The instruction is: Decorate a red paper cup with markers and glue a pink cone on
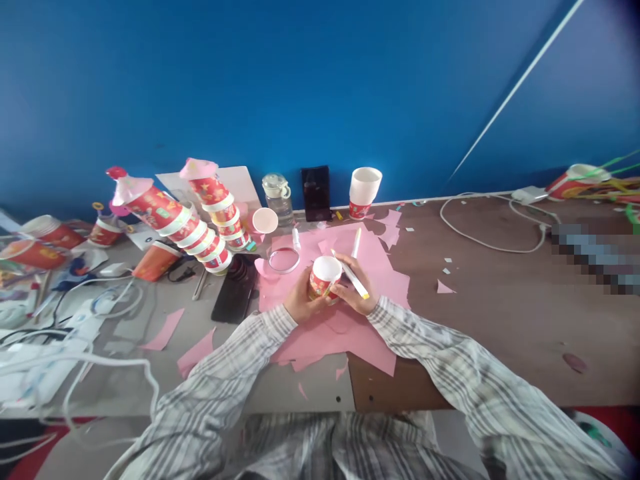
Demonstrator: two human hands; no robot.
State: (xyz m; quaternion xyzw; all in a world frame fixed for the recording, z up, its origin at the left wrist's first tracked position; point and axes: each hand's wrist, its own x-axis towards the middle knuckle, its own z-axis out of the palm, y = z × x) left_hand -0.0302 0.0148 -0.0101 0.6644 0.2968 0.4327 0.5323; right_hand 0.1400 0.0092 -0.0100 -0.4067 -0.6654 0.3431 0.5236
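Observation:
A red and white paper cup (325, 269) is held over the pink paper (373, 337) in the middle of the desk, its white inside facing up. My left hand (303, 298) is closed around the cup's left side. My right hand (357, 288) grips a white marker (356, 279) with a yellow end, which slants across the fingers. That hand's fingertips also touch the cup's right side. Just beyond the hands, another white pen (357, 242) and a roll of clear tape (284, 260) lie on the pink paper.
Two leaning stacks of red cups (176, 223) (220, 207) stand at the left, near a black phone (235, 290). A glass jug (277, 197), a dark phone (315, 193) and stacked cups (364, 190) line the blue wall. White cables (115, 360) crowd the left edge.

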